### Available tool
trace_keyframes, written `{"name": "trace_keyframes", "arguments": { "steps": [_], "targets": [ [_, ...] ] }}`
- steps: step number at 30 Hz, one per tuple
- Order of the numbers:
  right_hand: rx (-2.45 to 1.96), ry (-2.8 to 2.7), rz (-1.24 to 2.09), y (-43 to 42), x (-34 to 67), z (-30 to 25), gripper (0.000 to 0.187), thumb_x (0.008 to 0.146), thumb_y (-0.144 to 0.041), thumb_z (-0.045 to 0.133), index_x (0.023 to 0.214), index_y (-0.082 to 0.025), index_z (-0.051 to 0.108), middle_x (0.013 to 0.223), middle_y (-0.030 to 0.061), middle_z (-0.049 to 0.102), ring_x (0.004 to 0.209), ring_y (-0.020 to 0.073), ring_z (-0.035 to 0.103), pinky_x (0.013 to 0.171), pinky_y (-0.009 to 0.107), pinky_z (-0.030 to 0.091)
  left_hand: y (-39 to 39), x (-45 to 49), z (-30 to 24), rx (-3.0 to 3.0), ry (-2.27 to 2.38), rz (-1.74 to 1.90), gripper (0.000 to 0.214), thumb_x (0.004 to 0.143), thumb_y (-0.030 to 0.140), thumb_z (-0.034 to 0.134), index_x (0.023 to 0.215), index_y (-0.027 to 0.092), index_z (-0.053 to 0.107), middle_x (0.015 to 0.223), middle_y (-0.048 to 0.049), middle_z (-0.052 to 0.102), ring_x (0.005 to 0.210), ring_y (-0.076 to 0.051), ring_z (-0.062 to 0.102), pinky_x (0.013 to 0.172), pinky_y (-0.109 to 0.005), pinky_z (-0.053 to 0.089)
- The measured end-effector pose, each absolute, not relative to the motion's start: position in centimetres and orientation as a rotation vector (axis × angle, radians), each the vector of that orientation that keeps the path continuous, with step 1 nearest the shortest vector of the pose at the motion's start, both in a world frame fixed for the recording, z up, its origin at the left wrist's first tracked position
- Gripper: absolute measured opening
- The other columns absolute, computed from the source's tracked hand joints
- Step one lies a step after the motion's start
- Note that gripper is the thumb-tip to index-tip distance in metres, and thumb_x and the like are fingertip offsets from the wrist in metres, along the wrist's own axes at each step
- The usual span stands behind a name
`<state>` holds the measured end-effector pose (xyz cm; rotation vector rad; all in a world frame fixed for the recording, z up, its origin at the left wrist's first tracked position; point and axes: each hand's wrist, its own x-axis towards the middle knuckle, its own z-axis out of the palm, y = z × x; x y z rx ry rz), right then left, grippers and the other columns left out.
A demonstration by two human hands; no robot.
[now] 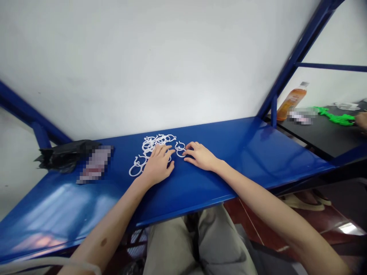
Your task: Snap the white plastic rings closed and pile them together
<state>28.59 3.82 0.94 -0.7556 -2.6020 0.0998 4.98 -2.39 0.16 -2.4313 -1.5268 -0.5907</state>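
A pile of white plastic rings [151,144] lies on the blue metal table [243,152] near the wall. My left hand [157,165] rests flat on the pile's right side, fingers stretched over the rings. My right hand [200,156] lies palm down beside it, its fingertips touching a single white ring [180,149] that sits apart from the pile. One more ring [135,169] lies at the pile's near left. Neither hand has lifted anything.
A black plastic bag [64,154] and a blurred packet [96,163] lie at the table's left. To the right, a dark table [323,133] holds an orange drink bottle [292,100] and green plastic parts [338,117]; another person's hand [361,121] is there. Blue frame posts [295,57] stand at the corners.
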Motion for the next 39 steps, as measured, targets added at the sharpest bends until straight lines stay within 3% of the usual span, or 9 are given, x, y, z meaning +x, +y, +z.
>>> {"name": "trace_keyframes", "arguments": {
  "steps": [3, 8, 14, 17, 20, 23, 26, 33, 39],
  "targets": [
    [-0.752, -2.592, 0.122, 3.4, 28.2, 0.8, 0.017, 0.098, -0.031, 0.059, 0.103, -0.021, 0.072, 0.113, 0.0106, 0.062, 0.099, 0.0233, 0.060, 0.091, 0.042, 0.051, -2.8, 5.9, 0.4, -2.464, -1.450, -0.654, 0.036, 0.094, 0.032, 0.050, 0.126, 0.020, 0.062, 0.127, -0.0134, 0.064, 0.126, -0.032, 0.051, 0.116, -0.056, 0.035],
    [-0.713, -2.544, 0.114, 2.7, 27.5, 1.2, 0.017, 0.101, -0.029, 0.054, 0.102, -0.022, 0.069, 0.127, 0.0102, 0.058, 0.101, 0.0210, 0.060, 0.091, 0.039, 0.051, -3.2, 6.9, 0.7, -2.442, -1.463, -0.781, 0.027, 0.095, 0.038, 0.053, 0.112, 0.021, 0.066, 0.110, -0.0130, 0.066, 0.110, -0.030, 0.058, 0.100, -0.050, 0.047],
    [-0.717, -2.447, 0.199, 1.6, 27.1, 2.0, 0.018, 0.102, -0.028, 0.050, 0.103, -0.021, 0.066, 0.136, 0.0102, 0.053, 0.114, 0.0220, 0.059, 0.095, 0.038, 0.053, -2.6, 6.7, 0.6, -2.247, -1.940, -1.626, 0.030, 0.093, 0.042, 0.055, 0.113, 0.020, 0.058, 0.097, -0.0077, 0.072, 0.092, -0.022, 0.069, 0.085, -0.040, 0.055],
    [-0.651, -2.396, 0.285, 1.1, 26.9, 1.9, 0.017, 0.102, -0.028, 0.050, 0.104, -0.021, 0.065, 0.137, 0.0109, 0.052, 0.116, 0.0227, 0.059, 0.099, 0.042, 0.053, -2.3, 6.5, 0.8, -2.379, -2.076, -1.853, 0.032, 0.091, 0.049, 0.057, 0.104, 0.020, 0.061, 0.091, -0.0071, 0.075, 0.089, -0.022, 0.072, 0.082, -0.037, 0.056],
    [-0.592, -2.232, 0.437, 0.8, 26.5, 1.6, 0.023, 0.099, -0.029, 0.055, 0.121, -0.023, 0.058, 0.137, 0.0133, 0.051, 0.112, 0.0217, 0.063, 0.097, 0.043, 0.056, -2.3, 6.4, 1.1, -2.407, -2.072, -1.979, 0.037, 0.086, 0.054, 0.062, 0.101, 0.020, 0.063, 0.091, -0.0081, 0.076, 0.090, -0.023, 0.073, 0.083, -0.038, 0.057],
    [-0.643, -2.042, 0.659, 0.6, 26.2, 1.2, 0.041, 0.097, -0.033, 0.059, 0.134, -0.023, 0.046, 0.121, 0.0111, 0.062, 0.093, 0.0179, 0.070, 0.085, 0.037, 0.061, -2.3, 6.4, 1.2, -2.359, -2.064, -2.040, 0.042, 0.084, 0.057, 0.064, 0.103, 0.019, 0.062, 0.092, -0.0091, 0.077, 0.091, -0.024, 0.073, 0.086, -0.040, 0.057],
    [-0.735, -1.989, 0.811, 0.7, 26.0, 1.1, 0.032, 0.099, -0.034, 0.052, 0.129, -0.022, 0.048, 0.100, 0.0040, 0.070, 0.074, 0.0146, 0.071, 0.074, 0.032, 0.060, -2.4, 6.5, 1.2, -2.337, -2.049, -2.081, 0.042, 0.083, 0.055, 0.066, 0.103, 0.019, 0.063, 0.094, -0.0092, 0.076, 0.092, -0.024, 0.073, 0.087, -0.040, 0.057],
    [-0.760, -1.967, 0.864, 0.7, 26.0, 1.0, 0.019, 0.101, -0.039, 0.049, 0.107, -0.023, 0.057, 0.088, 0.0024, 0.072, 0.074, 0.0170, 0.071, 0.074, 0.030, 0.056, -2.9, 6.8, 1.4, -2.457, -2.017, -1.837, 0.030, 0.089, 0.046, 0.062, 0.106, 0.021, 0.065, 0.088, -0.0043, 0.075, 0.086, -0.021, 0.072, 0.077, -0.034, 0.056],
    [-0.657, -2.200, 0.531, 0.7, 26.7, 0.5, 0.025, 0.104, -0.037, 0.044, 0.092, -0.022, 0.060, 0.091, 0.0057, 0.071, 0.081, 0.0187, 0.068, 0.075, 0.030, 0.052, -3.5, 6.9, 1.5, -2.457, -1.808, -1.578, 0.021, 0.093, 0.040, 0.058, 0.085, 0.022, 0.067, 0.086, -0.0027, 0.071, 0.082, -0.018, 0.068, 0.075, -0.032, 0.053]
  ]
}}
